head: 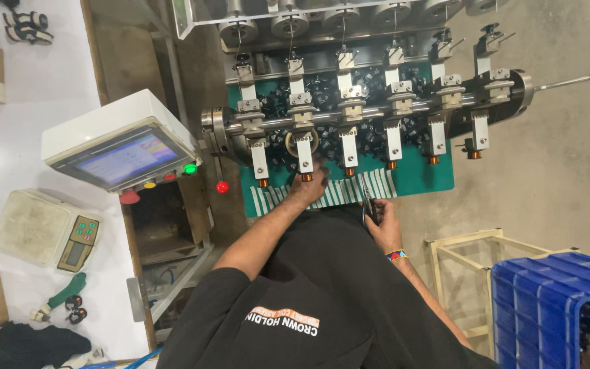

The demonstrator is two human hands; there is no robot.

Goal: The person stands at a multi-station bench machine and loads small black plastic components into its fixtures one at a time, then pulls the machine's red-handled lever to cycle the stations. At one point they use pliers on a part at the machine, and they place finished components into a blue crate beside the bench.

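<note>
Copper-wound coil [306, 177] sits on the second spindle of the winding machine [370, 102], above the green mat [425, 176]. My left hand [313, 184] pinches it: small, light, fine wire fragile, so I'd hold the bobbin ends. Right hand [381, 222] grips small snips [370, 207].

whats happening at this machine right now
A person in a black shirt stands at a multi-spindle coil winding machine. Their left hand reaches up to a small copper-wound coil on the second spindle from the left. Their right hand is low by the green mat, gripping a small dark tool, possibly snips. The other spindles carry copper coils too.
</note>
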